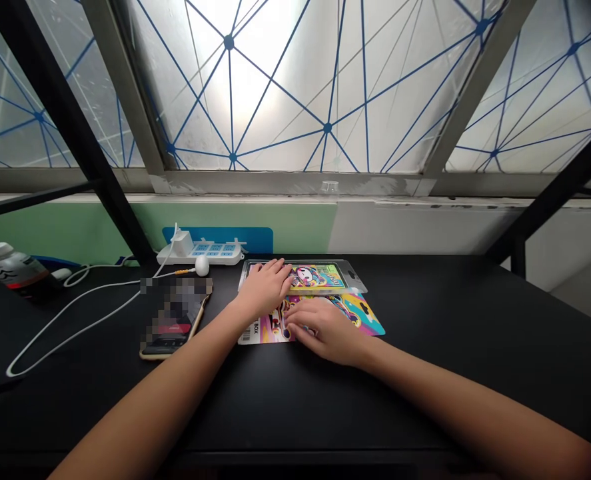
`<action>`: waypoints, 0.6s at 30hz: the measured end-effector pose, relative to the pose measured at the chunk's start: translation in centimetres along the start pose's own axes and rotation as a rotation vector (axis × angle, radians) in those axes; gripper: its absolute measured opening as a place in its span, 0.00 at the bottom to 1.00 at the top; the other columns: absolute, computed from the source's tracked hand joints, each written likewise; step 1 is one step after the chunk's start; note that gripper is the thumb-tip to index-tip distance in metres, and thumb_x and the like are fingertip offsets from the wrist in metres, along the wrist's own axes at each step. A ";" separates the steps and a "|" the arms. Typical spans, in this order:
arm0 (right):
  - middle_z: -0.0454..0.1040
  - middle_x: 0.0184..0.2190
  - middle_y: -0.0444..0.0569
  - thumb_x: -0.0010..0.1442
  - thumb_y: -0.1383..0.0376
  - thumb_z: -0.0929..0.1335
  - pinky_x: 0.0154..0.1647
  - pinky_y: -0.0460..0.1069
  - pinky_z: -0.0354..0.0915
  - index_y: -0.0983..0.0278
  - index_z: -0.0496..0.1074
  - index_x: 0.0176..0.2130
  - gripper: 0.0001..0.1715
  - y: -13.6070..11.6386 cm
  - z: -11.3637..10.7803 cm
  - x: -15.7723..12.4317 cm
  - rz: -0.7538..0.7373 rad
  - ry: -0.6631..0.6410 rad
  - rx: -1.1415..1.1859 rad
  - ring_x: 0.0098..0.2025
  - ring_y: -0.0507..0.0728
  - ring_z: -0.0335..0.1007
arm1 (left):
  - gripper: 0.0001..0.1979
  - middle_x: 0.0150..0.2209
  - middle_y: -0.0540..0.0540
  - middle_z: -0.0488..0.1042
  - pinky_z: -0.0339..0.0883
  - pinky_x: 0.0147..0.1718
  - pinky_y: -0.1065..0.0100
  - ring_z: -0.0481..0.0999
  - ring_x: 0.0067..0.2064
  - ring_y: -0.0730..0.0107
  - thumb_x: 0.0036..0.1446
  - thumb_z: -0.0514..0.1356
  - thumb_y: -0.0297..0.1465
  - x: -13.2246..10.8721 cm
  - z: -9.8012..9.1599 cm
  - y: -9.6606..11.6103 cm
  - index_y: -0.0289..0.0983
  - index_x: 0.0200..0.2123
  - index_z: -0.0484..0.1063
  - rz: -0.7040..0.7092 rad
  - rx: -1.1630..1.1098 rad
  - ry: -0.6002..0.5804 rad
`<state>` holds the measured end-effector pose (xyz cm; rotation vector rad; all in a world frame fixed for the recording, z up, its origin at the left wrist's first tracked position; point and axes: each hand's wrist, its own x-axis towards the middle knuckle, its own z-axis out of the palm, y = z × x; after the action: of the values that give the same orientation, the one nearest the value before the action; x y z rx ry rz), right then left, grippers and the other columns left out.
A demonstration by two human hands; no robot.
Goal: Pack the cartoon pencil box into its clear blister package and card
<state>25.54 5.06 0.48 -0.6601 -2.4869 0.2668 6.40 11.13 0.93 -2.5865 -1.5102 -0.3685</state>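
We find the two parts of the pack on the desk [455,307], in front of us and near the wall edge: a clear plastic tray [353,275] at the back and a printed card [371,319] nearer to us. The tray overlaps the card in view; we cannot tell whether the two are joined.

State of the grip. The left grip [265,291] rests on the left part of the tray, fingers spread and extended, clasping nothing. The right grip [331,331] lies over the middle of the card with its fingers curved; we cannot tell whether they pinch it, as the undersides are hidden.

Handling. We judge both parts to be light. The tray appears to be thin, moulded plastic: fairly stiff along its rim, slippery on its glossy face, and liable to dent or crack if pressed at the centre. The card appears smooth and springy, and would probably crease if bent sharply.

Where to hold. For the tray, we would use the rim or the flat right end, keeping pressure off the raised area. For the card, we would use the exposed right corner or the near edge, between thumb and fingertips, with the other hand steadying the tray.
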 end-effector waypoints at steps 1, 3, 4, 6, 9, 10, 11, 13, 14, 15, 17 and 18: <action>0.82 0.41 0.50 0.70 0.64 0.63 0.51 0.54 0.69 0.60 0.77 0.41 0.13 0.4 -0.4 0.1 0.018 0.035 -0.044 0.45 0.58 0.77 | 0.25 0.69 0.37 0.63 0.57 0.63 0.50 0.60 0.70 0.54 0.74 0.43 0.38 0.0 0.0 0.0 0.37 0.66 0.64 0.000 -0.002 0.000; 0.82 0.39 0.51 0.70 0.63 0.63 0.51 0.56 0.68 0.61 0.77 0.40 0.14 1.8 -1.4 0.3 0.093 0.087 -0.130 0.45 0.60 0.76 | 0.25 0.69 0.37 0.63 0.57 0.63 0.49 0.60 0.70 0.53 0.74 0.43 0.38 -0.1 -0.1 0.0 0.36 0.66 0.64 0.001 -0.009 0.000; 0.81 0.39 0.53 0.71 0.62 0.62 0.52 0.58 0.67 0.61 0.77 0.40 0.15 2.8 -2.0 0.4 0.145 0.102 -0.162 0.46 0.61 0.75 | 0.25 0.69 0.37 0.63 0.56 0.63 0.49 0.60 0.70 0.53 0.74 0.43 0.38 -0.1 -0.1 0.0 0.36 0.66 0.64 0.001 -0.014 0.001; 0.79 0.41 0.57 0.71 0.61 0.61 0.52 0.61 0.66 0.63 0.77 0.41 0.17 5.0 -3.5 0.6 0.265 0.125 -0.225 0.48 0.64 0.73 | 0.25 0.69 0.37 0.63 0.56 0.64 0.47 0.60 0.70 0.53 0.74 0.43 0.39 -0.1 -0.1 -0.1 0.37 0.66 0.64 -0.004 -0.027 0.001; 0.77 0.45 0.60 0.68 0.59 0.64 0.52 0.61 0.67 0.64 0.78 0.45 0.17 8.4 -5.6 1.1 0.380 0.027 -0.265 0.49 0.67 0.72 | 0.25 0.69 0.38 0.63 0.54 0.64 0.42 0.60 0.70 0.52 0.74 0.43 0.39 0.0 -0.1 -0.1 0.38 0.66 0.64 -0.018 -0.048 -0.003; 0.77 0.47 0.60 0.67 0.57 0.65 0.52 0.60 0.67 0.63 0.78 0.47 0.17 9.3 -6.3 1.3 0.396 -0.035 -0.261 0.50 0.67 0.72 | 0.25 0.69 0.38 0.63 0.53 0.64 0.41 0.61 0.70 0.51 0.74 0.43 0.39 0.0 -0.2 -0.1 0.38 0.66 0.64 -0.024 -0.053 -0.005; 0.77 0.47 0.60 0.65 0.55 0.67 0.52 0.59 0.68 0.63 0.78 0.48 0.19 10.1 -6.9 1.6 0.405 -0.102 -0.253 0.50 0.67 0.73 | 0.24 0.69 0.38 0.63 0.53 0.64 0.40 0.61 0.70 0.51 0.74 0.43 0.39 0.0 -0.2 0.0 0.39 0.65 0.64 -0.029 -0.058 -0.007; 0.77 0.47 0.59 0.60 0.49 0.70 0.52 0.58 0.69 0.63 0.79 0.50 0.26 11.3 -7.9 2.5 0.414 -0.234 -0.234 0.51 0.67 0.73 | 0.24 0.69 0.38 0.63 0.53 0.64 0.40 0.61 0.70 0.51 0.74 0.43 0.39 0.0 -0.3 0.0 0.40 0.65 0.65 -0.035 -0.062 -0.009; 0.77 0.47 0.59 0.57 0.46 0.71 0.52 0.57 0.69 0.63 0.79 0.49 0.30 11.7 -8.3 3.0 0.418 -0.293 -0.227 0.51 0.68 0.74 | 0.24 0.69 0.39 0.63 0.53 0.64 0.40 0.61 0.70 0.52 0.74 0.43 0.39 0.0 -0.4 0.1 0.40 0.65 0.65 -0.037 -0.062 -0.010; 0.77 0.46 0.59 0.54 0.44 0.72 0.51 0.56 0.70 0.63 0.80 0.49 0.32 12.1 -8.5 3.6 0.422 -0.345 -0.222 0.50 0.68 0.74 | 0.24 0.69 0.39 0.63 0.53 0.64 0.41 0.61 0.70 0.52 0.74 0.43 0.39 0.0 -0.4 0.1 0.41 0.65 0.65 -0.039 -0.061 -0.011; 0.77 0.46 0.59 0.50 0.41 0.73 0.49 0.56 0.70 0.63 0.81 0.47 0.36 12.5 -8.8 4.5 0.434 -0.423 -0.220 0.50 0.68 0.74 | 0.23 0.69 0.40 0.63 0.52 0.65 0.41 0.61 0.70 0.53 0.74 0.43 0.40 0.0 -0.4 0.1 0.41 0.65 0.65 -0.044 -0.055 -0.010; 0.77 0.46 0.59 0.49 0.40 0.73 0.49 0.56 0.70 0.63 0.81 0.47 0.37 12.6 -8.8 4.8 0.442 -0.449 -0.225 0.49 0.68 0.74 | 0.23 0.69 0.40 0.63 0.52 0.65 0.41 0.61 0.70 0.53 0.74 0.43 0.40 -0.1 -0.4 0.1 0.41 0.65 0.65 -0.047 -0.052 -0.009</action>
<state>31.95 18.78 5.97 -1.3787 -2.7892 0.3286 6.42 10.94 1.31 -2.5993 -1.5870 -0.4065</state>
